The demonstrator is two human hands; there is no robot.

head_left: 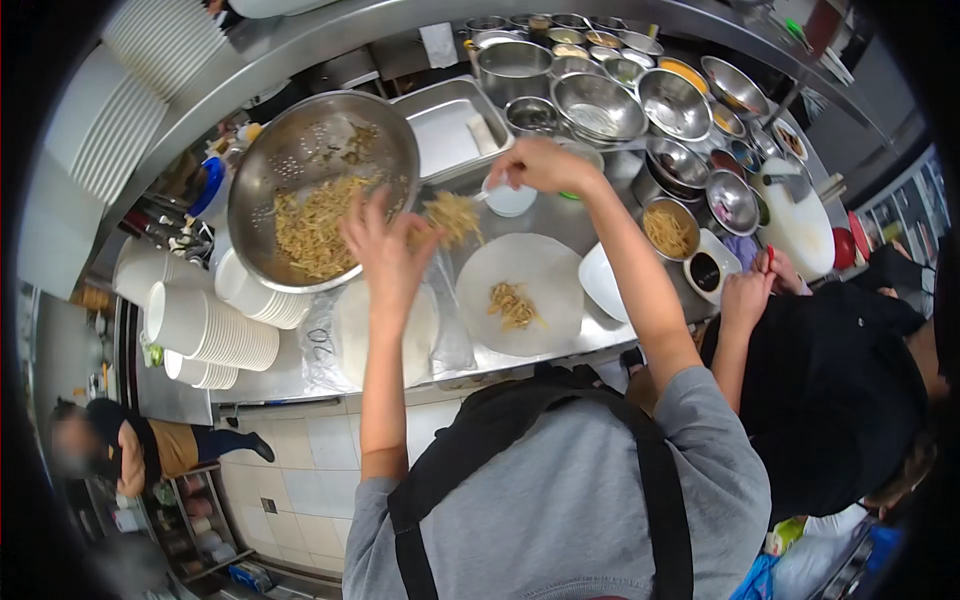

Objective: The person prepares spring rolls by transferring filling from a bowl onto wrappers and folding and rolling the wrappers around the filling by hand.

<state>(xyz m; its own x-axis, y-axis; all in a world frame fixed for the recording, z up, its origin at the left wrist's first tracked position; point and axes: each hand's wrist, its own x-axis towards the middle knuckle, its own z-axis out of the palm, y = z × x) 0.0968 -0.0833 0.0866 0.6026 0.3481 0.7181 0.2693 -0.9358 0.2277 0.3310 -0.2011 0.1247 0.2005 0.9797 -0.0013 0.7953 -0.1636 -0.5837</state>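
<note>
My left hand (385, 245) is over the right rim of a perforated steel colander (385, 125), which holds yellowish-brown shredded filling (315, 225). Its thumb and forefinger come together at a blurred clump of the same filling (452, 217), while the other fingers stay spread. My right hand (538, 165), fingers bent down and pinched, hovers over a small white bowl (511, 200); what it grips is hidden. In front of me lies a pale round wrapper (480, 290) with a small heap of filling (514, 306) at its middle.
More round wrappers (385, 335) lie on a plastic bag at left, beside stacked white tubs (205, 325). A steel tray (440, 130) and many metal bowls (600, 105) line the back. A co-worker's hands (755, 290) are close on the right, near a dark sauce dish (705, 270).
</note>
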